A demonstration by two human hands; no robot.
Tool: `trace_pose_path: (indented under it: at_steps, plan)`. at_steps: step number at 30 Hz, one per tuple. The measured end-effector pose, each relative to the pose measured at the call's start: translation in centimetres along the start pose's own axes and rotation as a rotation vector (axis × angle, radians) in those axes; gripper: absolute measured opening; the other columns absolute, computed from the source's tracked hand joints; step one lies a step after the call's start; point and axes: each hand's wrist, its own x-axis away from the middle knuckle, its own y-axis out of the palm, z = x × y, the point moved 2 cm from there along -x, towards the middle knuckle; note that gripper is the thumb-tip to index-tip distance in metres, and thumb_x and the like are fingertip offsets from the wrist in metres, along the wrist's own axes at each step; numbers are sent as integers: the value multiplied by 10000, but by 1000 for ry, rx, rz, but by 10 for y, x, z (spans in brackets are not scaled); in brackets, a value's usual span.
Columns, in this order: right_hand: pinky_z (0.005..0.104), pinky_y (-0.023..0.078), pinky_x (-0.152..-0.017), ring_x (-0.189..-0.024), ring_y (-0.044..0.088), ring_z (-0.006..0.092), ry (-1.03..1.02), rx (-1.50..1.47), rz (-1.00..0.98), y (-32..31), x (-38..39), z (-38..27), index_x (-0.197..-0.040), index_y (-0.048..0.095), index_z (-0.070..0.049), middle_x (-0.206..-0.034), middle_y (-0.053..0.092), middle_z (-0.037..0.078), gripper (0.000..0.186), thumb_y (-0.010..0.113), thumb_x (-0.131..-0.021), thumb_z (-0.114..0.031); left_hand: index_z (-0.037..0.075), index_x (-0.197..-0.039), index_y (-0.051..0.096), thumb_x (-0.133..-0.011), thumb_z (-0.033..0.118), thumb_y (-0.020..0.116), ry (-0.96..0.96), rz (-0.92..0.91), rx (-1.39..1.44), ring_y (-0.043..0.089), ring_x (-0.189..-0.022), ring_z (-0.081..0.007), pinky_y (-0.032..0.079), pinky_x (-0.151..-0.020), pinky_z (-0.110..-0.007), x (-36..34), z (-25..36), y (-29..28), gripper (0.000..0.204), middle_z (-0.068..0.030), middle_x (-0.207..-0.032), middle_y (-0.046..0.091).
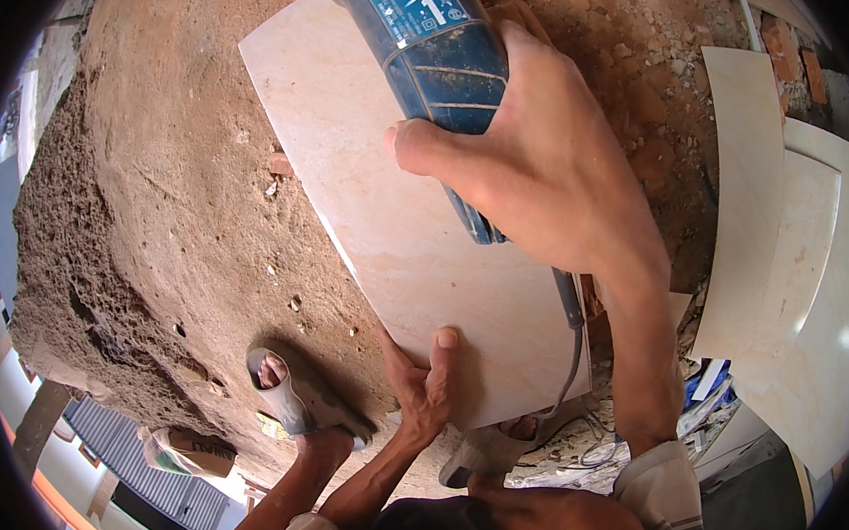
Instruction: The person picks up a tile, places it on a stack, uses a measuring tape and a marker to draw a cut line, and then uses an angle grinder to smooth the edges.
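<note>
My right hand [559,160] is wrapped round the body of a blue corded angle grinder [446,64], thumb on its near side. The grinder's front end runs past the upper rim of the picture, so its disc is hidden. Beneath it lies a large cream tile [339,134], its long side slanting from upper left to lower right. At the tile's near left edge, my left hand [422,387] grips it, thumb on top and fingers mostly out of sight at the edge. From the grinder's rear a grey cord [574,353] runs down over the tile's near edge.
Bare brown ground [175,164] with small rubble lies on the left. Several more cream tiles [759,176] stand or lie at the right, beside broken bricks [812,76]. My sandalled foot [301,394] rests left of the tile. A crumpled sack [188,452] lies at lower left.
</note>
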Motion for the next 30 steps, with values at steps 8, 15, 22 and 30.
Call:
trace_pose_path:
  at_steps: [8,15,22,30]
  plan:
    - [381,537,-644,-644,640,185,-44,-71,-49,1,-12,-6,-956,688,-5,-732,653,88,389,849,-842,-340,-68,-1556,357,-1031,392,756,-5,12,6,579,-1220,-269,474,-1079,-429,1,3,-3,805,-211,-1354,580]
    - [377,524,-613,-617,627,176,33,-61,-119,-3,-17,-8,-918,686,-18,-702,637,74,359,838,-842,-334,-66,-1558,349,-1021,408,764,0,5,10,576,-1225,-270,475,-1080,-430,0,2,1,828,-213,-1355,573]
    - [383,522,-615,-621,632,182,-13,-11,-66,-2,-13,-2,-932,687,-17,-717,651,84,349,828,-841,-323,-55,-1539,355,-1018,420,767,-11,7,32,578,-1208,-262,481,-1066,-426,0,-1,2,816,-207,-1353,567]
    - [394,541,-647,-640,652,204,69,-14,-90,-6,-3,-4,-971,685,-1,-734,665,101,381,834,-832,-323,-48,-1576,325,-1017,425,769,-35,7,9,576,-1218,-269,485,-1065,-431,1,-1,1,856,-206,-1365,564]
